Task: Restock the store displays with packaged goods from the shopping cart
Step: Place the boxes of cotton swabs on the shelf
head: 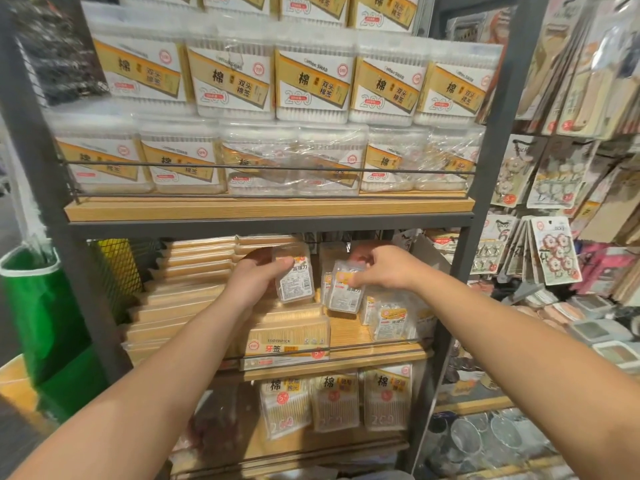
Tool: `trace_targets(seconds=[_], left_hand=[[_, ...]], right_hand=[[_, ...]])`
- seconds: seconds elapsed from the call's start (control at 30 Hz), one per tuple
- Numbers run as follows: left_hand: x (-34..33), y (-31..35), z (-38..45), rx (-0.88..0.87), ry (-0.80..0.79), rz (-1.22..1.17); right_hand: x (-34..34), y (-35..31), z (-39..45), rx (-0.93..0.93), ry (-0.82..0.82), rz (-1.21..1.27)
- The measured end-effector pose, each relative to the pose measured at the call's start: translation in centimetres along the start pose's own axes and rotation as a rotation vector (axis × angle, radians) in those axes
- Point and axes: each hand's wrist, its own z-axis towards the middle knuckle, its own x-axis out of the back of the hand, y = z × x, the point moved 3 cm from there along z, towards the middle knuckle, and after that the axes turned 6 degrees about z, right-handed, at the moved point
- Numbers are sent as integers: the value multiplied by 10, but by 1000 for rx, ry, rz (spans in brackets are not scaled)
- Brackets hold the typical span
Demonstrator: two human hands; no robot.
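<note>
Middle shelf (346, 363), mid-restock. Left hand (254, 278) curled round a small clear pack (296, 282), held upright above the toothpick boxes (287, 336). Right hand (384, 268) pinching a second pack (346, 289) by its top edge, just beside the first, over bare shelf board. Three or so like packs (388, 320) already standing at right behind the rail. Judged: this slot only partly filled, gap between toothpick boxes and standing packs yet to close. Top shelf of swab tubs (311, 84) full; bottom shelf bags (334, 403) in place, left part unclear. Cart not in view; remaining stock cannot be told.
</note>
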Motion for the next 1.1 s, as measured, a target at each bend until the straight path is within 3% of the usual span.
trace_targets(seconds=[0.1,0.27,0.43,0.6,0.77,0.9,1.1], left_hand=[[2,-2,6,40,-12,3],[4,-11,24,44,-74,-14],[-3,-6,22,-35,-139,33],[-16,-2,21,-69,-154,9],[-32,8,21,-62,-200,9],[-50,14,19,-85,-249,-10],[-53,10,13,-84,-298,-10]], right_hand=[[-17,-4,5,86,-35,-58],[-33,4,15,74,9,-171],[-30,5,14,112,50,-259],[-12,11,6,64,93,12],[1,-1,-3,178,-36,284],[4,-3,-2,237,-33,384],[1,20,-2,137,-57,447]])
